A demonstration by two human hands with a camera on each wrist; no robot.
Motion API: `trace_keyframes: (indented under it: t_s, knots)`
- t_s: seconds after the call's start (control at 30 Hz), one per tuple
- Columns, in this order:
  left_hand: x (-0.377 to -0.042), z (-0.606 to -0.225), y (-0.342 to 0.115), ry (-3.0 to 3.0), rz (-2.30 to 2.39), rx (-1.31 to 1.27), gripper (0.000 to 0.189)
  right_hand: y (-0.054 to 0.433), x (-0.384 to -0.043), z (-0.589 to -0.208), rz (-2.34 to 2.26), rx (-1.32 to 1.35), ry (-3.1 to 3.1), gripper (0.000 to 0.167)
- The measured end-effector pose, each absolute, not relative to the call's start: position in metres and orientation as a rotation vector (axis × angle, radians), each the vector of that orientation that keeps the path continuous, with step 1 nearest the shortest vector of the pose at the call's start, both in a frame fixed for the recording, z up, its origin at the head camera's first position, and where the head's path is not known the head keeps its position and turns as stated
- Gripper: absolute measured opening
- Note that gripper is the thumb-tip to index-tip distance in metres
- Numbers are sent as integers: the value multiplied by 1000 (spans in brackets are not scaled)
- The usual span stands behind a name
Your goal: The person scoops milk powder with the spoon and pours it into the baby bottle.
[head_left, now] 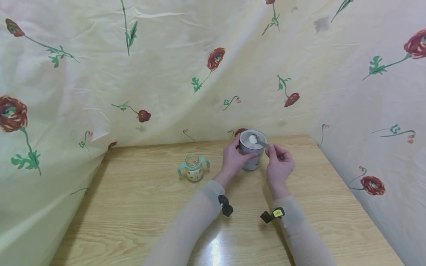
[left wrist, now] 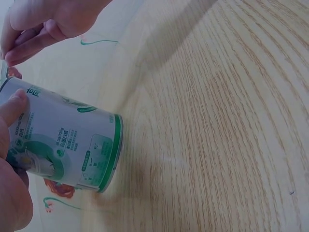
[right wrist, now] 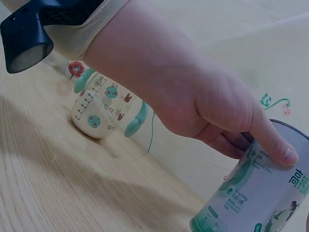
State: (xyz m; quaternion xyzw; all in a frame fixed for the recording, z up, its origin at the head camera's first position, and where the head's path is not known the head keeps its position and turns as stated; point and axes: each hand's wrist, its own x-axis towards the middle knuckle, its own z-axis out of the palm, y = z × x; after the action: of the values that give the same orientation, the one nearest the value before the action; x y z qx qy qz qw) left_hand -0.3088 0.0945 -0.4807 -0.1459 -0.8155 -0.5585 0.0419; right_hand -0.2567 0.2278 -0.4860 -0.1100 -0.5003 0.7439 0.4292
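Note:
My left hand (head_left: 233, 159) grips the side of a white-and-green powder can (head_left: 250, 160), its thumb across the front. The can stands upright with its top off, near the back of the table; its printed label shows in the left wrist view. In my right hand (head_left: 280, 166), thumb and fingers pinch the handle of a spoon (head_left: 264, 143). White powder fills the spoon's bowl, which overlaps the can's opening in the head view. Left of the can stands a lidless clear baby bottle (head_left: 194, 170) with mint-green handles; its printed scale shows in the right wrist view (right wrist: 104, 108).
The wooden table (head_left: 139, 214) meets a cream cloth (head_left: 159, 74) with red flowers behind it and at both sides. Each sleeve carries a small black wrist device; the left one (head_left: 225, 205) hangs just above the tabletop in the head view.

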Motion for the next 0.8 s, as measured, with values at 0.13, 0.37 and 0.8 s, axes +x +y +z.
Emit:
trace_keyframes:
  t_s: [0.13,0.37,0.8]
  knots:
    - [-309,-481,94,-2507,-1698,-427,94,228,-257,-485,1858,-277,-1248,12]
    - [-309,-482,93,-2507,-1709,-410,96,228,-258,-486,1876,-276,-1243,13]
    - [-308,-478,92,-2497,-1729,-500,92,232,-254,-480,2150,-409,-1036,10]
